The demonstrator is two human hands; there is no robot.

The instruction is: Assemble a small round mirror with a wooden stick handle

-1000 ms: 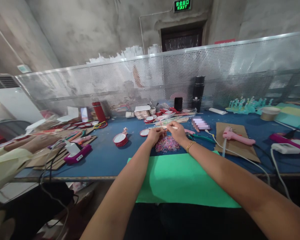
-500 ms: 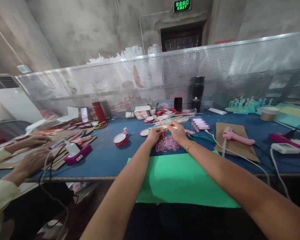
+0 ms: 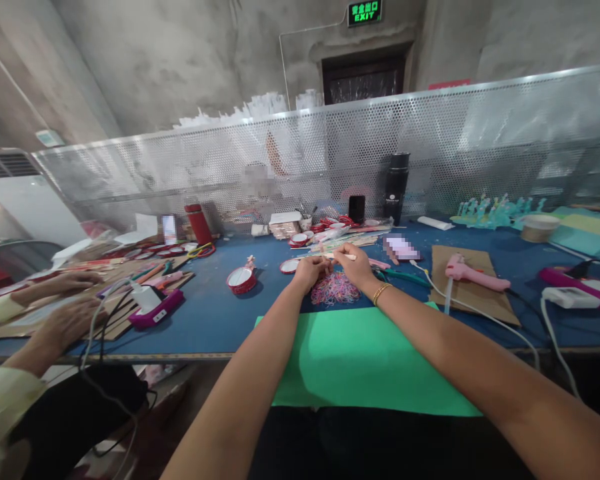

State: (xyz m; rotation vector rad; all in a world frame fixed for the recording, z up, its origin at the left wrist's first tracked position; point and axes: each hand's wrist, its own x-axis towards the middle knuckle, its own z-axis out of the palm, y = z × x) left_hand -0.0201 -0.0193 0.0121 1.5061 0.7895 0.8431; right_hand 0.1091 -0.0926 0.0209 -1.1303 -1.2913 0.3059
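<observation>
My left hand (image 3: pixel 312 272) is closed, fingertips pinched on something small that I cannot make out. Close beside it, my right hand (image 3: pixel 354 263) is closed round a slim pale stick-like tool (image 3: pixel 349 257), its tip pointing toward my left fingers. Right under both hands lies a loose heap of small pink, purple and blue rubber bands (image 3: pixel 336 290). A green sheet (image 3: pixel 365 360) covers the table edge and my lap below my forearms. Just left of my left hand is a round red-rimmed piece (image 3: pixel 289 266).
A red-rimmed round tin (image 3: pixel 241 280) stands left on the blue table (image 3: pixel 205 333). At right, a pink glue gun (image 3: pixel 475 275) lies on cardboard (image 3: pixel 443 257), with a white cable nearby. Behind are a phone (image 3: pixel 401 247) and a black bottle (image 3: pixel 396 187). A co-worker's hands (image 3: pixel 67 323) are at far left.
My hands stay almost in place over the rubber bands. A pale bit standing up between my fingertips is lower now. The co-worker's sleeve has shifted slightly.
</observation>
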